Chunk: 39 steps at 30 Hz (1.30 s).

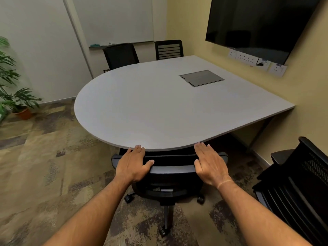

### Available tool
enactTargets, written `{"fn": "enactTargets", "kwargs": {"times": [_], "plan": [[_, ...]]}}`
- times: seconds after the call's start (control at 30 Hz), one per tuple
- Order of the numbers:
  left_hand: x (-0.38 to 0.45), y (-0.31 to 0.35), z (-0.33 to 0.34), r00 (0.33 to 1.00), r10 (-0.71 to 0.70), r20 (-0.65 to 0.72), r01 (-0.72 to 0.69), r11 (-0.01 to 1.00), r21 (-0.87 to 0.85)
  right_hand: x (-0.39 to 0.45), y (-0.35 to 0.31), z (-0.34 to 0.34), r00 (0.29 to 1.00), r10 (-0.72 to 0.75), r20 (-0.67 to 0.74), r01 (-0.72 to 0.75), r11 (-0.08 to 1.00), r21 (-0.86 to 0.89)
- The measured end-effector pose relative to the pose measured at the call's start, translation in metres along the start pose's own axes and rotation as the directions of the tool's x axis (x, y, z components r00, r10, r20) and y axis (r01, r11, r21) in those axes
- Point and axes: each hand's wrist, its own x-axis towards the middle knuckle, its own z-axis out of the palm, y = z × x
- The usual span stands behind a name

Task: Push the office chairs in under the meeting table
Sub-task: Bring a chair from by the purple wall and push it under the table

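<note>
— Both forearms reach out from the bottom of the view, and the hands sit on the top rail of the nearest office chair (170, 170). See them?

— Yes. The left hand (132, 165) lies flat over the left end of the rail, fingers forward, thumb hooked along the rail's near edge. It isn't a closed fist.

— And the right hand (210, 166)?

— Same at the right end: palm down, fingers straight and together, thumb tucked against the rail. Neither one is clamped round anything; both rest flat, well apart, with bare rail between them.

— Where is the chair against the bench (159, 103)?

— Its back stands just at the rounded near edge. The fingertips of both hands reach that edge, maybe touching it; I can't quite tell from here. The seat is hidden under the grey top, and the armrests poke out either side just below the edge. Its castors and base stand on the patterned carpet (44, 174) between the arms.

— Other chairs?

— A second black chair (298, 189) at the right, near the wall, standing clear of the bench. Two more on the far side: the mesh-backed chair (121, 55) at the curve and the slatted chair (169, 49) beside it, both close to the far edge.

— And on the bench?

— Only a flush metal hatch (202, 78) set into the top, below the wall screen (257, 22).
</note>
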Motion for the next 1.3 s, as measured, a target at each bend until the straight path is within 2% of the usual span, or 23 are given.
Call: {"fn": "enactTargets", "kwargs": {"times": [0.4,0.57,0.8,1.3], "plan": [[0.031,0.009,-0.003,0.999,0.012,-0.049,-0.014,0.999,-0.038,0.023,0.021,-0.001,0.996,0.038,-0.075,-0.038,0.999,-0.007],[0.054,0.012,-0.004,0.999,0.036,-0.013,-0.036,0.999,-0.023,0.032,0.029,0.0,0.994,0.081,-0.08,-0.081,0.997,-0.005],[0.082,0.035,-0.002,0.999,-0.03,0.028,0.03,0.999,-0.015,0.049,0.055,-0.001,0.992,0.116,-0.04,-0.117,0.993,-0.022],[0.088,0.094,-0.003,0.958,-0.233,0.165,0.239,0.971,-0.022,0.059,0.117,-0.011,1.0,0.005,0.001,-0.005,1.0,0.011]]}}
